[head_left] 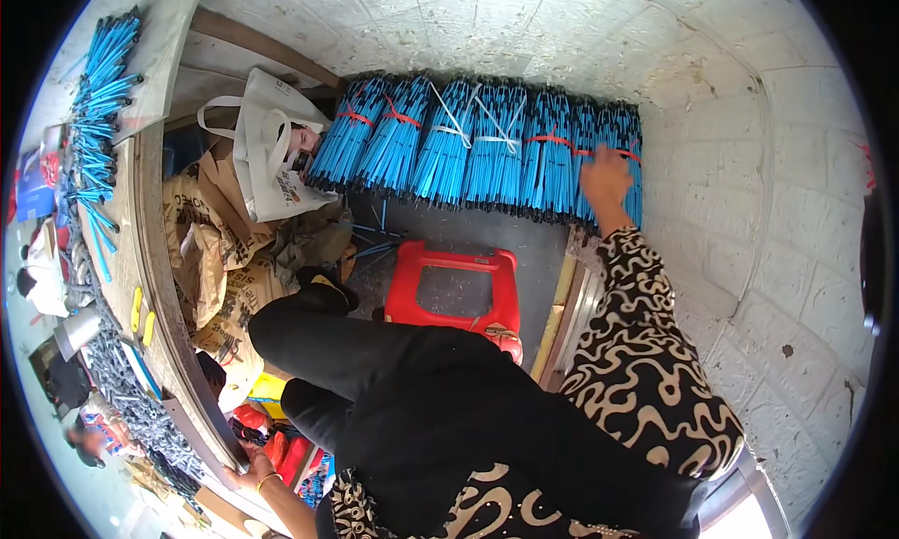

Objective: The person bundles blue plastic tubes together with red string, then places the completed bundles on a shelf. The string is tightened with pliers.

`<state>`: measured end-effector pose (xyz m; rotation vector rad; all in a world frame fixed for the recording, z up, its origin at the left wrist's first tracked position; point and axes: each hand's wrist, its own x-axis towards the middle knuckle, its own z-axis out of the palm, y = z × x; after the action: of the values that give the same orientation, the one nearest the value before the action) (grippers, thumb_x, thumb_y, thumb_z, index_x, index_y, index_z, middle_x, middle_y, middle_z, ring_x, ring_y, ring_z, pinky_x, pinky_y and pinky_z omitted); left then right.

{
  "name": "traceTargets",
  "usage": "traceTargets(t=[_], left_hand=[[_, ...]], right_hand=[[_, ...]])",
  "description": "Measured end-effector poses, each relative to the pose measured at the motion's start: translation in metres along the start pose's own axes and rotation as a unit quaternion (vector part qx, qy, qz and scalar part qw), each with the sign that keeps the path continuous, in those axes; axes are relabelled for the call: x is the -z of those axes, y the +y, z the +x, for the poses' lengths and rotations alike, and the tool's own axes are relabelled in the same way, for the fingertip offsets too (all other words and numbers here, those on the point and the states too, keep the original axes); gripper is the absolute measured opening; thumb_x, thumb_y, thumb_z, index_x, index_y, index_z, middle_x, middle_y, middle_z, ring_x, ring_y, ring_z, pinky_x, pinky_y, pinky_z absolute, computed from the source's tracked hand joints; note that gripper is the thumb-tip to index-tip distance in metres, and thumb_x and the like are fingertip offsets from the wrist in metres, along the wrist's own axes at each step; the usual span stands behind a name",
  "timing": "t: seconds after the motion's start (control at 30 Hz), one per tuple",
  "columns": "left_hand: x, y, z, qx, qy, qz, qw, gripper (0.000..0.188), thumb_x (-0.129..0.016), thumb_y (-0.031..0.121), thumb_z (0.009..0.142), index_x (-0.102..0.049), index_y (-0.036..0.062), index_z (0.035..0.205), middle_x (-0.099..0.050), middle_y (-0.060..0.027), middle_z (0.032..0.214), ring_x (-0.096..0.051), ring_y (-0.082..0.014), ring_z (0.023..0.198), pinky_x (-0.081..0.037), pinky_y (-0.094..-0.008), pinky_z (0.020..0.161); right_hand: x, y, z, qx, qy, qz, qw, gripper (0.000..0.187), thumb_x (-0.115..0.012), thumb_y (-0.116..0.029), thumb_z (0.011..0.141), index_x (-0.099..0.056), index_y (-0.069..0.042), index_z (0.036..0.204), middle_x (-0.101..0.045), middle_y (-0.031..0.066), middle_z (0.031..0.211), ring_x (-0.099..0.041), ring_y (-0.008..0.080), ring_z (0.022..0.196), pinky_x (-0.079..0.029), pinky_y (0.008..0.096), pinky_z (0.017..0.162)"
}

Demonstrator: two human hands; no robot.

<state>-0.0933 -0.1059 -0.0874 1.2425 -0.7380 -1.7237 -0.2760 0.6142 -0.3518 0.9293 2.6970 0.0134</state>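
Note:
Bundles of thin blue rods with black ends (449,146) stand side by side against the back wall, several tied with red or white bands. On the right, my right hand (609,176) reaches out with bent fingers over the rightmost bundle (629,188), gripping it at its red band. Low on the left, my left hand (255,470) is closed on the edge of the wooden table (169,324). Part of its fingers is hidden by the edge.
A red plastic stool (510,291) stands on the floor before my legs. A white tote bag (272,150) and crumpled brown paper sacks (234,286) lie left. Loose blue rods (101,99) and yellow cutters (137,307) rest on the table. A white block wall (730,183) bounds the right.

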Motion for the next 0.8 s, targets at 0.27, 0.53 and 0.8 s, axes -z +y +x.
traceTargets(t=[0.27,0.53,0.8], left_hand=[[-0.012,-0.01,-0.013,-0.009,-0.016,0.002,1.0,0.06,-0.064,0.034,0.068,-0.043,-0.0007,0.112,-0.052,-0.0189,0.102,-0.051,-0.0324,0.091,-0.045,-0.0391,0.07],[-0.01,-0.008,-0.016,-0.001,0.006,-0.029,1.0,0.059,-0.064,0.034,0.067,-0.044,-0.0001,0.11,-0.051,-0.0182,0.102,-0.051,-0.0312,0.089,-0.045,-0.0386,0.069],[-0.003,-0.007,-0.003,0.015,-0.016,-0.037,0.999,0.058,-0.064,0.032,0.068,-0.043,-0.0004,0.111,-0.052,-0.0183,0.1,-0.052,-0.031,0.088,-0.045,-0.0379,0.068]], right_hand=[[-0.016,0.016,-0.012,-0.179,-0.059,0.088,0.978,0.06,-0.054,-0.035,0.073,-0.033,-0.011,0.125,-0.036,0.0235,0.121,-0.039,0.0379,0.108,-0.037,0.0446,0.085],[-0.021,-0.063,-0.038,0.012,-0.015,0.003,1.0,0.03,-0.049,-0.016,0.077,-0.051,-0.009,0.106,-0.045,0.0197,0.105,-0.042,0.0343,0.099,-0.037,0.0401,0.082],[-0.016,-0.113,-0.039,0.17,-0.118,-0.06,0.977,0.026,-0.053,-0.011,0.073,-0.054,-0.007,0.098,-0.049,0.0146,0.098,-0.042,0.0338,0.093,-0.035,0.0412,0.08]])
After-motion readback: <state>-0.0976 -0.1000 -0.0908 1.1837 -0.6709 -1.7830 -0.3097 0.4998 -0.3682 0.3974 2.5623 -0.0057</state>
